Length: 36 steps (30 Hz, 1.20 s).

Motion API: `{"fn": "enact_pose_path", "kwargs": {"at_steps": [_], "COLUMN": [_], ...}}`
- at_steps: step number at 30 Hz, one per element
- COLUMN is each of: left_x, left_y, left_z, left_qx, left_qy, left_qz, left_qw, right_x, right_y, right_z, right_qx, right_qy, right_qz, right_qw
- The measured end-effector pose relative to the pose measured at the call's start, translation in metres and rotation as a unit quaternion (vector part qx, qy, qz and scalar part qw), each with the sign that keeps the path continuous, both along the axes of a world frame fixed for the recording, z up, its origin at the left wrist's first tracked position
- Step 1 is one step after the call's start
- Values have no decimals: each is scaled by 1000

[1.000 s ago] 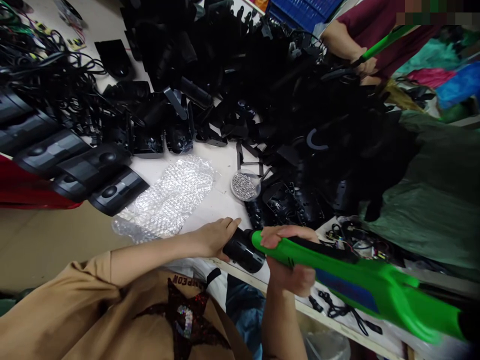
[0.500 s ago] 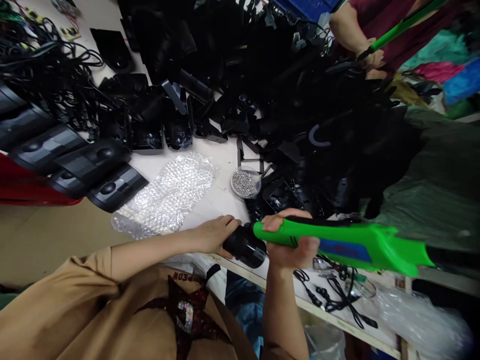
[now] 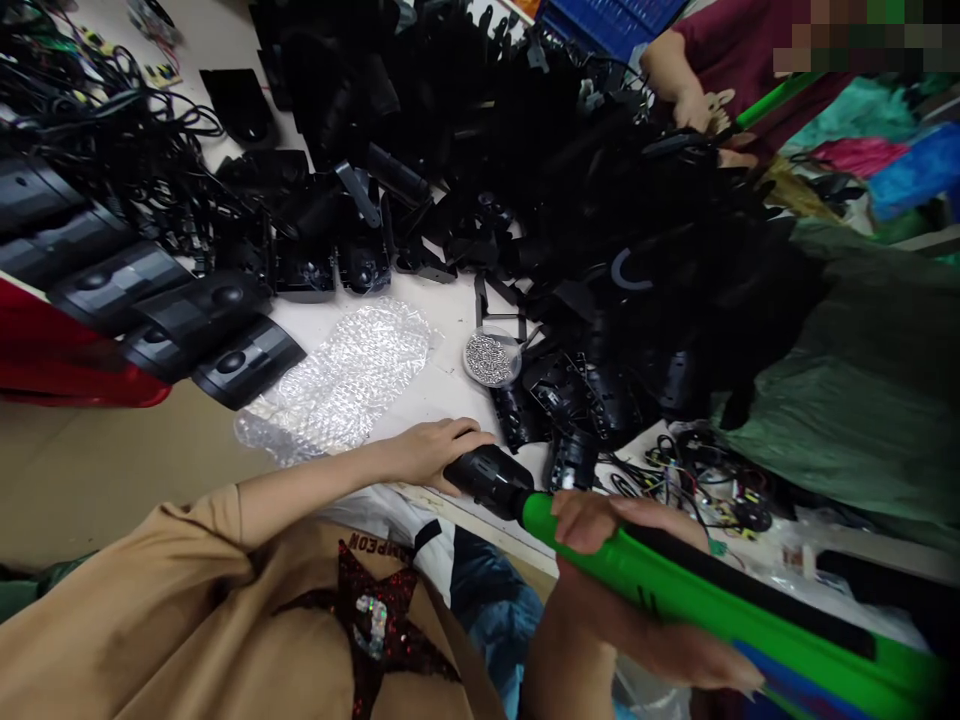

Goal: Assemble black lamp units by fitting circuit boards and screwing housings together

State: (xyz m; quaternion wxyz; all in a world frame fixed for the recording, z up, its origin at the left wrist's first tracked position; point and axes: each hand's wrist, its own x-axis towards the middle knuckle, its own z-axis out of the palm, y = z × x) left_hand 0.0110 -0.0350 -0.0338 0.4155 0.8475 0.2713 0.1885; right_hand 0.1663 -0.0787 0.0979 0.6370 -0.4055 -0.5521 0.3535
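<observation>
My left hand rests with its fingers over a black cylindrical end piece. That piece is fitted to a long green plastic device with a black strip along it and a blue panel near the lower frame edge. My right hand wraps around the green body just behind the black end. The device's far end runs out of view at the lower right. Close beyond my left hand lies a clear dish of small steel balls.
A white table edge runs beneath my arms. Heaped black plastic parts, bubble wrap and tangled wires lie on it. Across the table, a co-worker's hand holds a green rod.
The green device has swung down toward the lower right, and my right hand has moved with it. My left hand stays on the black end.
</observation>
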Motion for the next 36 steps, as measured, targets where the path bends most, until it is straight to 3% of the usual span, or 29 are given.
{"fn": "enact_pose_path", "kwargs": {"at_steps": [6, 13, 21, 26, 31, 36], "left_x": [0, 1, 2, 5, 7, 8], "left_y": [1, -4, -6, -6, -11, -11], "left_z": [2, 0, -5, -6, -2, -2], "left_qx": [9, 46, 37, 32, 15, 8], "left_qy": [3, -13, -23, -29, -29, -49], "left_qz": [7, -2, 1, 19, 51, 48], "left_qw": [1000, 999, 999, 999, 998, 998], "right_x": [-8, -20, -15, -14, -11, 18], "right_y": [-14, -13, -9, -11, -16, -26], "right_z": [-16, -24, -34, -34, -25, 3], "right_qx": [-21, -50, -8, -68, -73, 31], "right_qy": [-8, -4, 8, 27, 13, -26], "right_qz": [-3, 72, 147, 112, 11, -72], "right_qw": [1000, 996, 989, 991, 997, 997]}}
